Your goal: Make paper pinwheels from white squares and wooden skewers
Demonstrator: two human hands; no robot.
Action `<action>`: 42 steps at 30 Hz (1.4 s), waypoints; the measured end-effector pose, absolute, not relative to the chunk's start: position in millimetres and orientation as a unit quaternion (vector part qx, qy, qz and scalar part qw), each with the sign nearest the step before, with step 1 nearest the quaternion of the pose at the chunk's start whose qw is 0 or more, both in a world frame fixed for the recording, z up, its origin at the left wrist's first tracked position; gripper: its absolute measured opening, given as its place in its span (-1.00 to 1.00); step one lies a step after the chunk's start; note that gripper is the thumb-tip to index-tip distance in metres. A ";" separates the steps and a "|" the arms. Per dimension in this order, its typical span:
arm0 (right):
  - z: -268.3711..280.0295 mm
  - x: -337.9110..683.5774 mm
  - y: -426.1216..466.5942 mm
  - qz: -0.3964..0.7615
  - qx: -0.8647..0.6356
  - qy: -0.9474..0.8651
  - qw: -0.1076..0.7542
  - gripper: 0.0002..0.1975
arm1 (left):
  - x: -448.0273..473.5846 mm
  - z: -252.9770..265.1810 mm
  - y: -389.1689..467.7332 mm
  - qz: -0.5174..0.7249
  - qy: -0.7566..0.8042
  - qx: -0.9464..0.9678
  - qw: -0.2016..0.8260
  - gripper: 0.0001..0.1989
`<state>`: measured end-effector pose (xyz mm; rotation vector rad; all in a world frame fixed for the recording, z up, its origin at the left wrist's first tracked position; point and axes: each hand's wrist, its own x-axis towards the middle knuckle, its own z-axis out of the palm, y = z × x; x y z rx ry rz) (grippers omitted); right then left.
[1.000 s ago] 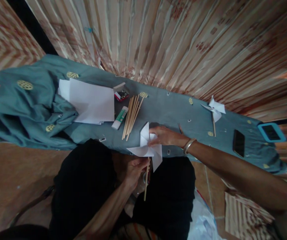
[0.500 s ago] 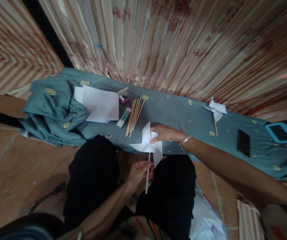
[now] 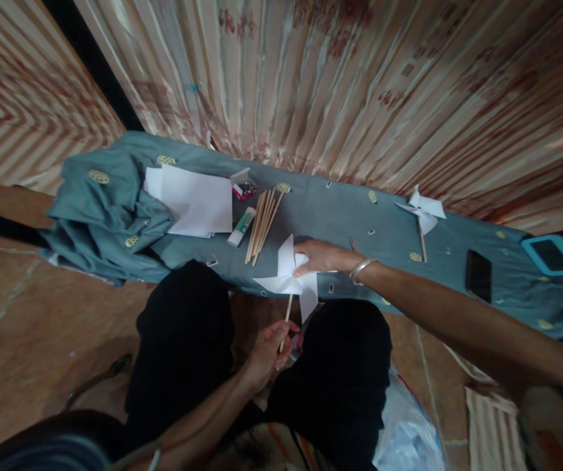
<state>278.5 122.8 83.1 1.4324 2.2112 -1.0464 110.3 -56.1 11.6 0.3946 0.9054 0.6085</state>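
Note:
A white paper pinwheel [image 3: 286, 285] lies at the front edge of the cloth-covered bench, its blades spread. My right hand [image 3: 313, 256] is closed on it, thumb and fingers at the middle by the upper blades. Below the blades a thin wooden stick [image 3: 288, 307] runs down between my knees. Around its lower part my left hand [image 3: 271, 345] is wrapped. Whether the stick is fastened to the paper is hidden.
Left of centre lie white paper sheets [image 3: 200, 203], a red box of pins [image 3: 244, 190], a glue stick [image 3: 242, 226] and several wooden sticks [image 3: 263, 226]. To the right are another pinwheel [image 3: 426, 209], a black phone [image 3: 478, 275] and a blue-framed device [image 3: 553, 255].
My left hand has slid lower on the stick and closed more around it. The pinwheel and my right hand have hardly moved.

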 end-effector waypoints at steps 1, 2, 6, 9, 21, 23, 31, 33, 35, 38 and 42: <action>83.3 279.2 122.4 -0.368 0.497 0.771 0.150 -0.63 | 110.2 10.6 -55.7 0.288 0.435 0.198 0.830 -0.44; 83.6 279.9 122.0 -0.373 0.493 0.772 0.146 -0.63 | 110.2 9.9 -55.2 0.287 0.441 0.208 0.824 -0.44; 83.5 282.2 120.6 -0.387 0.487 0.772 0.132 -0.66 | 111.1 9.5 -53.3 0.277 0.460 0.225 0.813 -0.44; 82.8 282.2 120.7 -0.378 0.489 0.773 0.140 -0.69 | 112.1 12.2 -52.7 0.272 0.467 0.224 0.811 -0.43; 85.0 278.5 120.3 -0.357 0.472 0.790 0.163 -0.74 | 115.7 13.9 -56.2 0.253 0.475 0.175 0.825 -0.37; 84.5 278.3 120.1 -0.364 0.480 0.782 0.161 -0.74 | 118.1 11.4 -58.4 0.252 0.480 0.167 0.824 -0.39; 82.7 278.7 116.9 -0.374 0.502 0.767 0.143 -0.75 | 122.5 6.5 -61.0 0.247 0.473 0.178 0.827 -0.39; 81.2 279.5 116.0 -0.370 0.501 0.770 0.139 -0.74 | 121.7 8.3 -60.1 0.245 0.466 0.192 0.828 -0.39; 79.7 280.0 115.6 -0.366 0.505 0.769 0.140 -0.75 | 121.1 9.9 -59.5 0.242 0.462 0.202 0.829 -0.38; 79.0 280.1 115.9 -0.362 0.507 0.770 0.138 -0.78 | 121.3 10.7 -59.3 0.246 0.457 0.208 0.829 -0.38; 82.2 279.6 116.1 -0.353 0.497 0.781 0.133 -0.80 | 122.1 9.4 -59.5 0.263 0.447 0.200 0.831 -0.36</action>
